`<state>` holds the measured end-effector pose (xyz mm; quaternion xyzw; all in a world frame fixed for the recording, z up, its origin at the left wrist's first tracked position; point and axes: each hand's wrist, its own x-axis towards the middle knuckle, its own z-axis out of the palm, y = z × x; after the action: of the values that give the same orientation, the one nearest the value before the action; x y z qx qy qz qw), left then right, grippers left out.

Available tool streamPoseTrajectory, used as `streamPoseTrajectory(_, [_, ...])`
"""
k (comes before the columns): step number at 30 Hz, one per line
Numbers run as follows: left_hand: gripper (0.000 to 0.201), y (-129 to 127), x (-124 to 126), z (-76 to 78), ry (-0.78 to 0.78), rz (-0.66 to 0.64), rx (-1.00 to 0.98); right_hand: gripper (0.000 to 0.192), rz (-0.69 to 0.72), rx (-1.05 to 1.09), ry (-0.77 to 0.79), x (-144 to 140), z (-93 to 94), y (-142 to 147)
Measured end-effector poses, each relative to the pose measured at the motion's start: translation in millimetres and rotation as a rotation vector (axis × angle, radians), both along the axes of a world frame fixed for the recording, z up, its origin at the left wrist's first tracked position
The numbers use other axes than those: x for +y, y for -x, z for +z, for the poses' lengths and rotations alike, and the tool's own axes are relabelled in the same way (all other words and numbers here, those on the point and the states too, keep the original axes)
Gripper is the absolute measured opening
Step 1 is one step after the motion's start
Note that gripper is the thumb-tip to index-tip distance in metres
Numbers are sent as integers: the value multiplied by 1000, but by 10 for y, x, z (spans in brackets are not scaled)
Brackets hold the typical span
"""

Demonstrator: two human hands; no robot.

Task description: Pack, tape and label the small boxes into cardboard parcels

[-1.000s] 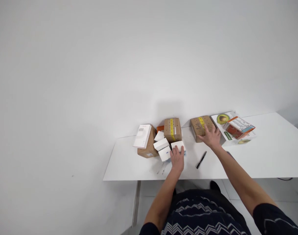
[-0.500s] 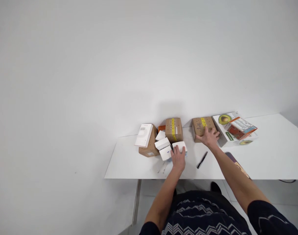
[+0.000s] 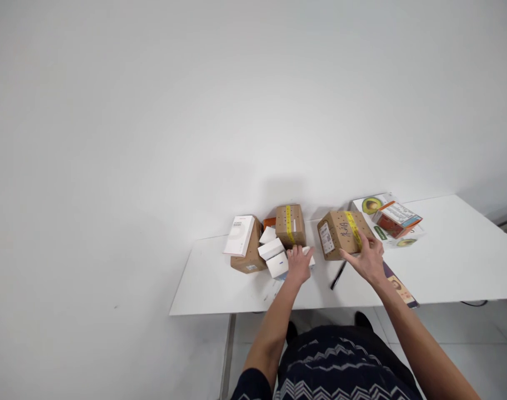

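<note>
My right hand [image 3: 367, 260] grips the brown taped box [image 3: 342, 241], now dragged nearer and tilted up at my one o'clock above the black pen [image 3: 337, 274], while my left hand [image 3: 299, 265] rests flat on a small white box [image 3: 308, 255] at twelve

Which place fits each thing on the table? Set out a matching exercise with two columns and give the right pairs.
Things:
1. black pen
2. avocado-print box
3. white flat box
4. cardboard box with yellow tape

Places:
a. leaning on a brown box at the left end
b. under the right hand
c. on the table between the two hands
d. far right, beside an orange carton

Pairs: 1-c, 2-d, 3-a, 4-b
</note>
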<state>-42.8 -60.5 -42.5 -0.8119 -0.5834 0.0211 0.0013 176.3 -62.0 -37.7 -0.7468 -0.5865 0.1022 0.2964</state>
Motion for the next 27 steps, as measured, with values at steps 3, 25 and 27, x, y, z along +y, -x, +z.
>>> streamPoseTrajectory(3, [54, -9, -59, 168, 24, -73, -22, 85, -9, -36, -45, -171, 32, -75])
streamPoseTrajectory(25, [56, 760, 1243, 1352, -194, 184, -397, 63, -41, 1017, 334, -727, 77, 3])
streamPoseTrajectory(27, [64, 792, 1174, 1365, -181, 256, -440, 59, -21, 1184, 373, -736, 73, 36])
